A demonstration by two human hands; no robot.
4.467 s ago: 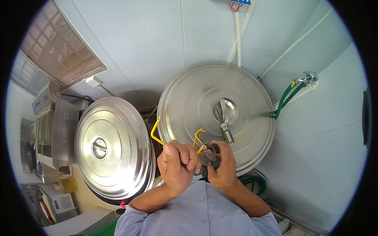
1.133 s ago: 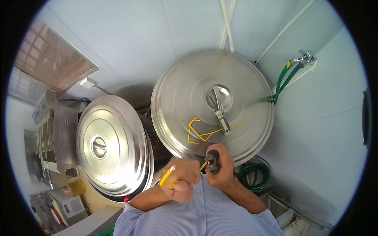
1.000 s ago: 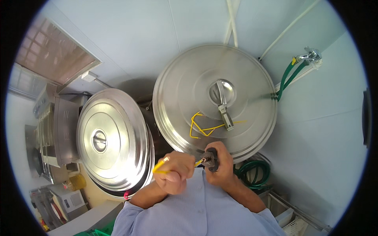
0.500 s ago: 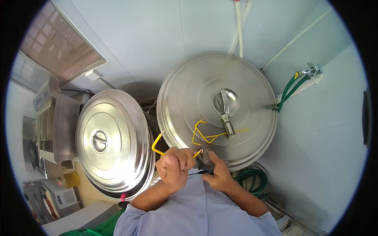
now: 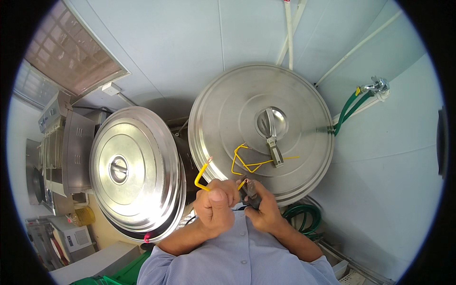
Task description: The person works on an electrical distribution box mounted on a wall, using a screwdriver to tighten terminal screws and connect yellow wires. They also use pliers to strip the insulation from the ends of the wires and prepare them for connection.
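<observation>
My left hand [image 5: 216, 206] is closed round a bent yellow wire [image 5: 201, 178], whose bare copper end sticks up above the fist. The wire's other end comes out on the right of the fist, its bare tip at the jaws of the dark pliers [image 5: 251, 195]. Those pliers are gripped in my right hand [image 5: 265, 209]. Whether the jaws are clamped on the copper is too small to tell. Beyond my hands, more bent yellow wire [image 5: 247, 166] lies on the large round steel lid [image 5: 228, 104]. A grey-handled tool [image 5: 275, 154] rests there, its metal end against the lid's knob.
To the left stands a pot with a second steel lid [image 5: 137, 180]. Green hose [image 5: 346, 110] hangs from a wall tap [image 5: 377, 84] at the right, and a coil of hose [image 5: 306, 216] lies below. Steel kitchen equipment [image 5: 78, 149] stands at the far left.
My left hand has moved right, toward the pliers, and the wire's upper bare end has swung right with it. The right hand has barely moved. Things on the lid stay put.
</observation>
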